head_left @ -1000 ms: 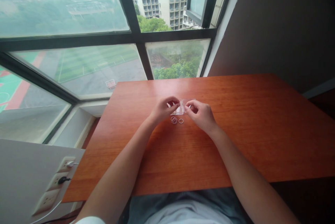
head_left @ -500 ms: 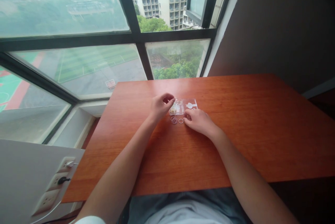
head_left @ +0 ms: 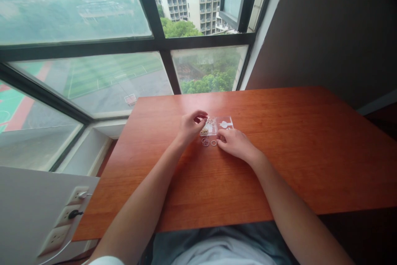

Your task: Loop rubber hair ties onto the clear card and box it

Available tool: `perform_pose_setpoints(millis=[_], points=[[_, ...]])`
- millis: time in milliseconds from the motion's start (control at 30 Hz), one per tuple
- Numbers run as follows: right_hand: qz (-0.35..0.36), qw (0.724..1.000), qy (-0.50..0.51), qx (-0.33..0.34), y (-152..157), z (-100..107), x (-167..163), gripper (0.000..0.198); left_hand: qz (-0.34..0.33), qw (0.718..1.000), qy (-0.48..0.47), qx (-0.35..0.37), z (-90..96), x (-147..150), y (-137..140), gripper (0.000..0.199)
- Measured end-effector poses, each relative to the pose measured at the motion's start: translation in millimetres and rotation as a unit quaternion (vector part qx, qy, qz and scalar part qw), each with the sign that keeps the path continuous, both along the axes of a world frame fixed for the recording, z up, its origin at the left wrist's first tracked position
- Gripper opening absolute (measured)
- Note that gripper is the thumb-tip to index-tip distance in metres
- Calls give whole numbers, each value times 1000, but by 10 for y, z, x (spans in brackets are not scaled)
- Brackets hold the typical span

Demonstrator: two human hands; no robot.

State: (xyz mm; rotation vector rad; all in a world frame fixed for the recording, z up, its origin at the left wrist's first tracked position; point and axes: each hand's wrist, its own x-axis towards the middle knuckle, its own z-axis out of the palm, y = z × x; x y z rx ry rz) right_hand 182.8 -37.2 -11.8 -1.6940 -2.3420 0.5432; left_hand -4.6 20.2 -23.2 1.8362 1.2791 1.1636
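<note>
A small clear plastic box (head_left: pixel 212 132) lies on the table with its lid (head_left: pixel 228 119) folded open to the right. Inside are several thin ring-shaped bands, pale ones (head_left: pixel 211 122) and yellowish ones (head_left: pixel 204 131). My left hand (head_left: pixel 192 125) hovers over the box's left side, thumb and fingers curled together; whatever they pinch is too small to make out. In front of the box lie a small cluster of pinkish rings (head_left: pixel 205 142) and a single pale ring (head_left: pixel 214 143). Just right of that ring rests my right hand (head_left: pixel 232 141), fingers curled by the lid's front edge, their tips partly hidden.
The reddish-brown wooden table (head_left: pixel 297 153) stretches far to the right. Beyond its back edge is a dark-framed window (head_left: pixel 204 42), with a grey wall (head_left: pixel 325 29) at the right. Wall sockets (head_left: pixel 66 214) with plugs and a white cable are at lower left.
The view has shifted very slightly. My left fingertips have moved a little apart over the box; my right hand stays at the same place beside the single ring.
</note>
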Motion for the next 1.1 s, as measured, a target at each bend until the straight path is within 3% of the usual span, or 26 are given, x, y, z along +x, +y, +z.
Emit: perform_pose_setpoints(millis=[233, 667, 900, 1100], points=[[21, 999, 42, 17, -6, -22, -29, 18, 11, 1000, 2, -1, 84, -57, 3, 14], [30, 998, -62, 12, -20, -24, -72, 15, 1, 1000, 16, 5, 86, -54, 0, 14], [22, 999, -21, 32, -4, -5, -72, 13, -6, 1000, 15, 3, 86, -61, -2, 14], [-19, 992, 77, 100, 14, -3, -53, 11, -19, 1000, 20, -7, 78, -56, -5, 17]])
